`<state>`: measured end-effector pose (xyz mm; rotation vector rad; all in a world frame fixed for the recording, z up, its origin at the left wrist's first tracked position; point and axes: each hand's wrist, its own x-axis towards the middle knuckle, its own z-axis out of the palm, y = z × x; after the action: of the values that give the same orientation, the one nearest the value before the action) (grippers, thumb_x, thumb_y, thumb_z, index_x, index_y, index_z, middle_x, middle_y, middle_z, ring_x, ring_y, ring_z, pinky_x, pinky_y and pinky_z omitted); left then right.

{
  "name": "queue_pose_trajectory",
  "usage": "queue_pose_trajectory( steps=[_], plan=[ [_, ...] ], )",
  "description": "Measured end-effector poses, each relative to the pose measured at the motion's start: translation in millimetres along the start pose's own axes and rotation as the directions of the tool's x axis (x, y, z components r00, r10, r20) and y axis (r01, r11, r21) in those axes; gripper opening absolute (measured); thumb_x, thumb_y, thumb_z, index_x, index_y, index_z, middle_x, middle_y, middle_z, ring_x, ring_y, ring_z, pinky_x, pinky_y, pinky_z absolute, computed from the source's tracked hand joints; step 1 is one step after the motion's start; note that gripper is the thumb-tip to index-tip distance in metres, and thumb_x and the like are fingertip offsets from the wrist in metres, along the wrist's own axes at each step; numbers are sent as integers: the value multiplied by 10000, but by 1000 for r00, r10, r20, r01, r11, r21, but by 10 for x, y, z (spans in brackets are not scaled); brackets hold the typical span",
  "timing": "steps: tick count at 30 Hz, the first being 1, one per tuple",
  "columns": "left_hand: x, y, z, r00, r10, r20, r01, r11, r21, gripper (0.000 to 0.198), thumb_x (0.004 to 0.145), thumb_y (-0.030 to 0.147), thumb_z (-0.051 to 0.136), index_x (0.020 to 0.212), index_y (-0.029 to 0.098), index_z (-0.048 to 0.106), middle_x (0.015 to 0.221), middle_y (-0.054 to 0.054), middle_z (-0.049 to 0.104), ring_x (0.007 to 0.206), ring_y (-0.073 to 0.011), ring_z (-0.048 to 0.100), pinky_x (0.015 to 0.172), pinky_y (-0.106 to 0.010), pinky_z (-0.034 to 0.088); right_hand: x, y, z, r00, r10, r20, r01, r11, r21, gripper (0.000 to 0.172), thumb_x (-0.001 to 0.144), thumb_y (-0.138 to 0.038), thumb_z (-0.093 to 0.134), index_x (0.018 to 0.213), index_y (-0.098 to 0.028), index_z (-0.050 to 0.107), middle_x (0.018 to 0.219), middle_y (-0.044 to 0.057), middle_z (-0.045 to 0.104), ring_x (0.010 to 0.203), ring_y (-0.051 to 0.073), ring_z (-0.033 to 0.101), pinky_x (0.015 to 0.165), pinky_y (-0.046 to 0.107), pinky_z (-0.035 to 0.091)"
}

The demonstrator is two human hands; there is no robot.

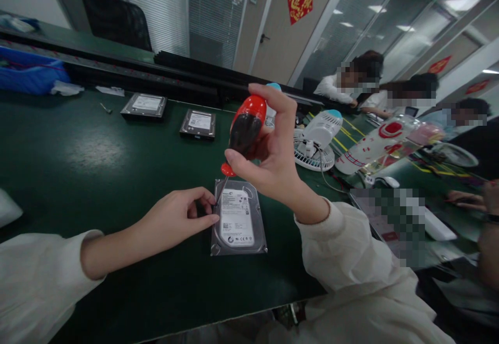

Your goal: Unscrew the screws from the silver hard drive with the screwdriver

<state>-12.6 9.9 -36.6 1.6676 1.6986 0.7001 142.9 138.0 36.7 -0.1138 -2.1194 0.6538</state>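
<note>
The hard drive lies flat on the near middle of the worktop, label up, and the screwdriver comes down to its left edge, the shaft leaning so that the handle sits farther right than the tip. The fingers of the left hand hide where the tip meets the edge, so whether it is seated in a screw cannot be told. The right hand is wrapped around the red and black handle, thumb low on the near side; the left hand is half curled at the drive's left edge, and whether it pinches anything there cannot be told. Good work here calls for a shaft square to the screw head, so the lean probably wants correcting before any turning. Steady downward pressure with a slow twist should spare the slot, while the left hand braces the casing, its fingertips clear of the tip in case it slips. Two more drives, one at far left and one nearer the middle, lie well apart from the work, and the white fan stands to the right, beyond the right wrist.
</note>
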Motion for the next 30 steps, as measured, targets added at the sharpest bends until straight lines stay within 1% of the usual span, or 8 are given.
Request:
queue_pose_trajectory(
  steps=[4,8,14,18,25,30],
  plan=[
    [5,-3,-4,1000,-17,3,17,1000,-12,377,835,543,630,1011,209,646,759,19,647,595,-136,547,526,-254,402,11,18,9,1000,2,-28,-2,999,32,663,884,-346,619,1429,-327,242,1498,80,361,859,52,634,610,169,591],
    [15,-27,2,1000,-10,7,10,999,-38,320,847,501,624,996,219,650,770,25,649,595,-131,546,522,-253,404,31,-9,-14,1000,-13,-11,13,999,43,647,880,-331,626,1419,-324,268,1503,83,353,810,45,621,582,169,577],
    [17,-57,12,999,-10,31,13,993,-121,219,879,423,579,954,228,645,762,29,650,609,-136,565,535,-254,412,41,-28,-31,997,-72,-10,72,997,11,617,873,-338,624,1400,-311,305,1482,73,368,855,57,626,586,159,562],
    [29,-51,17,999,-23,34,29,986,-162,214,871,411,579,947,221,640,764,20,657,613,-142,582,543,-258,426,42,-30,-30,995,-93,-34,91,995,-47,611,866,-344,624,1394,-304,319,1458,65,381,892,69,621,623,174,569],
    [46,-49,25,998,-30,47,40,973,-226,201,861,399,589,933,216,631,790,13,657,620,-140,591,544,-251,462,47,-6,-20,990,-130,-57,124,987,-100,614,862,-361,617,1396,-293,322,1454,65,381,1031,119,625,735,226,603],
    [54,-41,30,996,-58,63,73,960,-270,221,877,421,576,923,210,625,798,12,644,615,-133,586,541,-243,488,45,-9,-21,991,-121,-54,114,986,-120,628,858,-350,618,1403,-295,311,1464,72,373,1008,117,623,734,236,609]
  ],
)
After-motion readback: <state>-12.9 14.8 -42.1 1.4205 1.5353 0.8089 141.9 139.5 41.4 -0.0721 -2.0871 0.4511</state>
